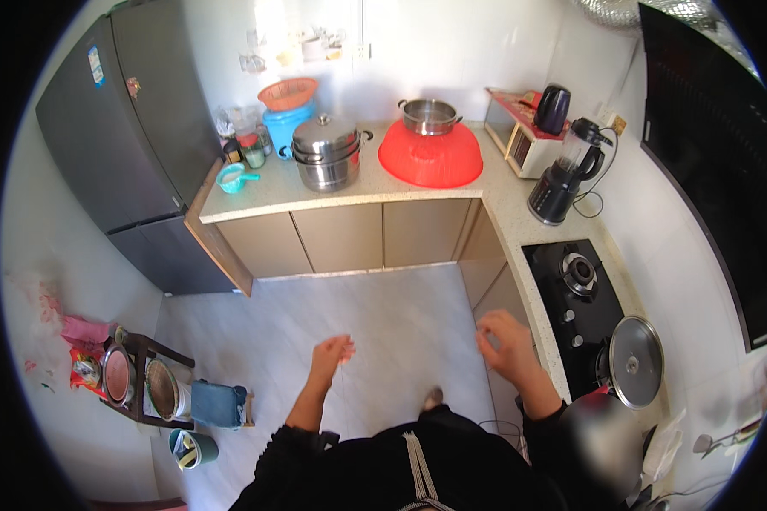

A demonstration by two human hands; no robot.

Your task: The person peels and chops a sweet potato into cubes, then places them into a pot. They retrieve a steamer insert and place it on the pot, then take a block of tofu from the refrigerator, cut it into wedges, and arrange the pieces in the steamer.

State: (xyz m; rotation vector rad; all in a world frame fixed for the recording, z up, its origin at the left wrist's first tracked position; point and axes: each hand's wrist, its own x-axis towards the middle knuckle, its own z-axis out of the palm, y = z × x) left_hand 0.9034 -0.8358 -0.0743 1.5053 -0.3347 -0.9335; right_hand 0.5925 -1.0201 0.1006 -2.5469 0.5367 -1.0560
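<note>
My left hand [333, 359] hangs over the grey floor [383, 313], its fingers loosely bent and nothing visible in it. Held up by the base cabinets at the right, my right hand [506, 345] has its thumb apart from its curved fingers and is also without any object. Nearest to it is the black two-burner gas hob [559, 300], set in the speckled countertop [502, 211]. A glass pot lid [636, 362] with a metal rim stands over the hob's nearer burner and hides most of it.
A steel steamer pot [328, 163], an upturned red basin [429, 156] bearing a steel pan [429, 115], and a blender [562, 179] stand on the counter. A grey fridge [134, 128], a dark stool [217, 402] and a bin [195, 448] are at left. A blurred patch covers the lower right.
</note>
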